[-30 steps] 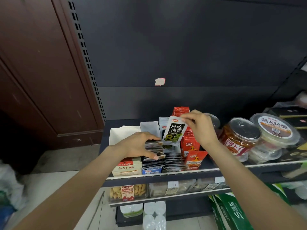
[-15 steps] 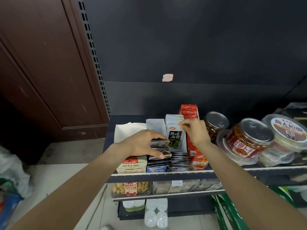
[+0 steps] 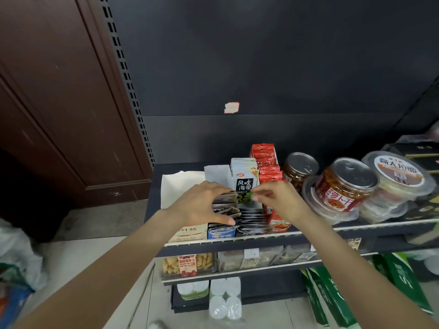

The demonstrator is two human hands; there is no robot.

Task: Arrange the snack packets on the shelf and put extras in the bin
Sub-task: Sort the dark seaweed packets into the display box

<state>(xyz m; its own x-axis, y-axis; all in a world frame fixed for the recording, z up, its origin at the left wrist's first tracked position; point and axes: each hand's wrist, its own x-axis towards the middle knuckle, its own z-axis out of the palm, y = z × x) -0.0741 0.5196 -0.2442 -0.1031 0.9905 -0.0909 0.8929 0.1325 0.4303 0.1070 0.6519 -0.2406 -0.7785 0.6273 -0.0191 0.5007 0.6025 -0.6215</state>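
While the left hand [image 3: 202, 205] spreads its fingers over a fanned stack of dark packets [image 3: 225, 205] at the shelf [image 3: 237, 243] front, the right hand [image 3: 280, 203] pinches the lower edge of the seaweed packet [image 3: 245, 186]. It stands upright in its row, long axis vertical, face toward the camera. Half a second ago the right hand gripped its top; the packet now sits lower.
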